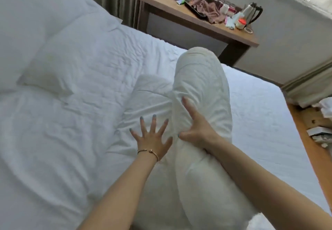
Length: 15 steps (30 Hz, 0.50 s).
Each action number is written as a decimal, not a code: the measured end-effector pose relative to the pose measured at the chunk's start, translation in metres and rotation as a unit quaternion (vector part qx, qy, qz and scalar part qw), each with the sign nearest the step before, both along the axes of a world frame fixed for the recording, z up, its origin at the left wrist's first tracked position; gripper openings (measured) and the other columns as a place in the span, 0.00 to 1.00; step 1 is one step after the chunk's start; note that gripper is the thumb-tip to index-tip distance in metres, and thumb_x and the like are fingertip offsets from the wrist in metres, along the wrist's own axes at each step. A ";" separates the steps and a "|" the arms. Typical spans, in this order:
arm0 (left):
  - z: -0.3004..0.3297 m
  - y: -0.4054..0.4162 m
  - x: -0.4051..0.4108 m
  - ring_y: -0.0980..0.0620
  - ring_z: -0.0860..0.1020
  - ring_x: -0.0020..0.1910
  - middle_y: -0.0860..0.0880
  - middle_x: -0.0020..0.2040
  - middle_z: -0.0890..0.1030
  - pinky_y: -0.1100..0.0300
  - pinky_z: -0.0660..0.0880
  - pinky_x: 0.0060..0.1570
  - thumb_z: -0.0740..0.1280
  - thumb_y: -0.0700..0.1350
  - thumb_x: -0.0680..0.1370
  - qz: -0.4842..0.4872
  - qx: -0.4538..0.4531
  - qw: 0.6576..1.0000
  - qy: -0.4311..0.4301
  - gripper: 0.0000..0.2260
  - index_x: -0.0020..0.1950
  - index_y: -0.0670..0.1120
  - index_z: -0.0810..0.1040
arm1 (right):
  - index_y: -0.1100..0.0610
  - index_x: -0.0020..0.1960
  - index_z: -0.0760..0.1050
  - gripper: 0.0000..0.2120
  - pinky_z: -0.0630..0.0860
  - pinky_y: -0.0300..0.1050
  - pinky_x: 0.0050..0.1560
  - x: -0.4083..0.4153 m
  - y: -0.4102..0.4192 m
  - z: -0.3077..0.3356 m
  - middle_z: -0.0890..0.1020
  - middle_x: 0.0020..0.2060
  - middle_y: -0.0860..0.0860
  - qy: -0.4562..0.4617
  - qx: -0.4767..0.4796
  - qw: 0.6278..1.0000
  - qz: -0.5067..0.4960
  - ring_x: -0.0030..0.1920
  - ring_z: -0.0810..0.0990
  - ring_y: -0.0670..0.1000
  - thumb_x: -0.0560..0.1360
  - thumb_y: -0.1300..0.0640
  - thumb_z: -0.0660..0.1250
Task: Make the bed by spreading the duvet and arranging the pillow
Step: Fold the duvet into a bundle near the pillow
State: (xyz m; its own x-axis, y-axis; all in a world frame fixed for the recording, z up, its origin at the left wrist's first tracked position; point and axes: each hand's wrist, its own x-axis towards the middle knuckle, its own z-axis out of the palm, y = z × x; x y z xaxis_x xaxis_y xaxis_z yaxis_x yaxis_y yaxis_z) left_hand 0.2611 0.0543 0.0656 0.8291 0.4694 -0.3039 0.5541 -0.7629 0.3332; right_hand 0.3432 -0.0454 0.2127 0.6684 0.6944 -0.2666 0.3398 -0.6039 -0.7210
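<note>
While both bare forearms reach forward over the bed (260, 122), two hands work at one long white pillow (203, 93) that stands up on its edge along the middle of the mattress. The left hand (152, 140), with a thin bracelet (149, 152) at its wrist, lies flat with all five fingers (153, 122) splayed wide, holding nothing, palm pressed on the white bedding just beside the pillow's left flank. The right hand (195, 131) presses into the pillow's near side, thumb tucked low and fingers stretched up along the fabric, half open and gripping a shallow fold of the case. The pillow looks plump, creased and slightly off-white against the sheet. One white duvet (62, 59) lies bunched and wrinkled over the left half of the bed, its far part heaped up and cut off by the frame's left edge. Beyond the bed stands one wooden surface (206, 25) carrying a metal kettle (251, 13), a crumpled brownish cloth (206, 8) and many small items too blurred to name. The pillow's near end is hidden behind the arms at the bottom edge.
</note>
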 end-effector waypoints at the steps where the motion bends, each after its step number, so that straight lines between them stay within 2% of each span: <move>1: -0.008 0.024 -0.015 0.37 0.30 0.73 0.54 0.77 0.33 0.25 0.40 0.64 0.43 0.69 0.77 0.019 0.000 1.000 0.013 0.29 0.73 0.67 0.33 | 0.45 0.79 0.45 0.54 0.64 0.30 0.66 -0.013 0.029 -0.022 0.60 0.76 0.45 0.015 -0.022 1.000 0.013 0.74 0.60 0.44 0.63 0.68 0.71; 2: -0.016 0.046 -0.029 0.37 0.32 0.74 0.54 0.77 0.33 0.26 0.42 0.65 0.43 0.68 0.77 0.032 -0.003 0.999 0.030 0.28 0.73 0.67 0.33 | 0.44 0.79 0.40 0.56 0.69 0.38 0.67 -0.026 0.053 -0.044 0.62 0.75 0.50 0.028 -0.048 0.998 0.019 0.73 0.65 0.49 0.63 0.65 0.71; 4: -0.031 0.084 -0.056 0.38 0.36 0.75 0.54 0.78 0.35 0.27 0.46 0.66 0.44 0.66 0.79 0.056 -0.024 0.996 0.065 0.27 0.74 0.67 0.34 | 0.39 0.75 0.29 0.59 0.77 0.50 0.57 -0.048 0.094 -0.088 0.68 0.69 0.58 0.047 -0.148 0.988 0.009 0.62 0.75 0.57 0.65 0.60 0.71; 5: -0.036 0.097 -0.069 0.39 0.37 0.76 0.54 0.78 0.36 0.28 0.47 0.67 0.44 0.65 0.79 0.077 -0.047 0.993 0.079 0.26 0.74 0.67 0.35 | 0.37 0.73 0.26 0.59 0.79 0.50 0.50 -0.053 0.106 -0.103 0.70 0.66 0.60 0.077 -0.204 0.976 0.011 0.55 0.77 0.58 0.68 0.58 0.72; 6: -0.040 0.108 -0.079 0.39 0.39 0.76 0.55 0.78 0.37 0.29 0.48 0.67 0.44 0.63 0.80 0.105 -0.076 0.987 0.090 0.25 0.74 0.67 0.36 | 0.35 0.72 0.27 0.58 0.79 0.48 0.42 -0.056 0.114 -0.114 0.70 0.63 0.60 0.144 -0.224 0.964 0.017 0.50 0.78 0.57 0.69 0.58 0.73; 7: -0.043 0.116 -0.087 0.40 0.42 0.77 0.54 0.79 0.39 0.30 0.49 0.68 0.43 0.63 0.80 0.136 -0.110 0.980 0.095 0.24 0.74 0.67 0.36 | 0.33 0.73 0.32 0.55 0.78 0.46 0.38 -0.054 0.116 -0.119 0.73 0.60 0.59 0.228 -0.192 0.955 0.004 0.45 0.78 0.56 0.71 0.58 0.73; 8: -0.043 0.122 -0.091 0.41 0.45 0.77 0.54 0.79 0.41 0.32 0.50 0.69 0.43 0.63 0.81 0.164 -0.147 0.971 0.092 0.24 0.74 0.67 0.38 | 0.32 0.73 0.42 0.47 0.78 0.45 0.35 -0.048 0.112 -0.117 0.77 0.54 0.58 0.279 -0.141 0.950 -0.015 0.41 0.79 0.54 0.73 0.59 0.72; 9: -0.040 0.124 -0.089 0.42 0.49 0.76 0.53 0.79 0.45 0.34 0.51 0.70 0.44 0.63 0.80 0.187 -0.182 0.963 0.072 0.24 0.75 0.66 0.40 | 0.35 0.72 0.55 0.37 0.78 0.46 0.36 -0.040 0.104 -0.110 0.79 0.48 0.56 0.255 -0.090 0.961 -0.053 0.39 0.80 0.52 0.74 0.60 0.70; 10: -0.034 0.124 -0.081 0.43 0.53 0.76 0.51 0.79 0.50 0.36 0.53 0.70 0.46 0.64 0.80 0.200 -0.211 0.956 0.030 0.25 0.76 0.65 0.44 | 0.38 0.70 0.65 0.28 0.77 0.47 0.40 -0.029 0.094 -0.108 0.80 0.46 0.54 0.148 -0.062 0.982 -0.096 0.41 0.79 0.51 0.75 0.59 0.69; 11: -0.026 0.119 -0.067 0.44 0.56 0.75 0.50 0.78 0.54 0.38 0.56 0.70 0.48 0.66 0.79 0.199 -0.230 0.952 -0.025 0.27 0.77 0.64 0.48 | 0.38 0.69 0.69 0.25 0.76 0.49 0.48 -0.013 0.080 -0.114 0.79 0.52 0.54 -0.015 -0.096 0.987 -0.125 0.49 0.78 0.52 0.75 0.55 0.68; 12: -0.015 0.112 -0.051 0.44 0.58 0.74 0.48 0.78 0.57 0.39 0.58 0.70 0.51 0.67 0.78 0.187 -0.237 0.950 -0.074 0.28 0.76 0.64 0.50 | 0.38 0.71 0.67 0.25 0.73 0.52 0.58 -0.002 0.067 -0.120 0.74 0.63 0.54 -0.136 -0.168 0.969 -0.117 0.61 0.74 0.54 0.75 0.50 0.66; 13: -0.005 0.103 -0.035 0.44 0.58 0.75 0.48 0.78 0.56 0.39 0.59 0.69 0.54 0.69 0.76 0.169 -0.238 0.951 -0.099 0.30 0.76 0.65 0.49 | 0.38 0.73 0.64 0.27 0.68 0.55 0.67 0.001 0.056 -0.126 0.66 0.72 0.53 -0.162 -0.231 0.956 -0.085 0.71 0.66 0.55 0.75 0.45 0.64; 14: 0.004 0.092 -0.022 0.43 0.57 0.75 0.48 0.78 0.54 0.38 0.60 0.69 0.55 0.70 0.74 0.150 -0.234 0.956 -0.093 0.33 0.75 0.67 0.46 | 0.38 0.74 0.61 0.28 0.63 0.56 0.71 0.001 0.050 -0.135 0.60 0.76 0.50 -0.125 -0.262 0.955 -0.052 0.75 0.59 0.55 0.75 0.44 0.61; 15: 0.006 0.082 -0.010 0.42 0.57 0.74 0.48 0.78 0.52 0.39 0.61 0.68 0.56 0.71 0.73 0.140 -0.234 0.960 -0.064 0.34 0.74 0.69 0.43 | 0.38 0.73 0.63 0.27 0.61 0.55 0.72 0.000 0.047 -0.141 0.59 0.77 0.47 -0.053 -0.257 0.965 -0.031 0.77 0.57 0.54 0.74 0.45 0.60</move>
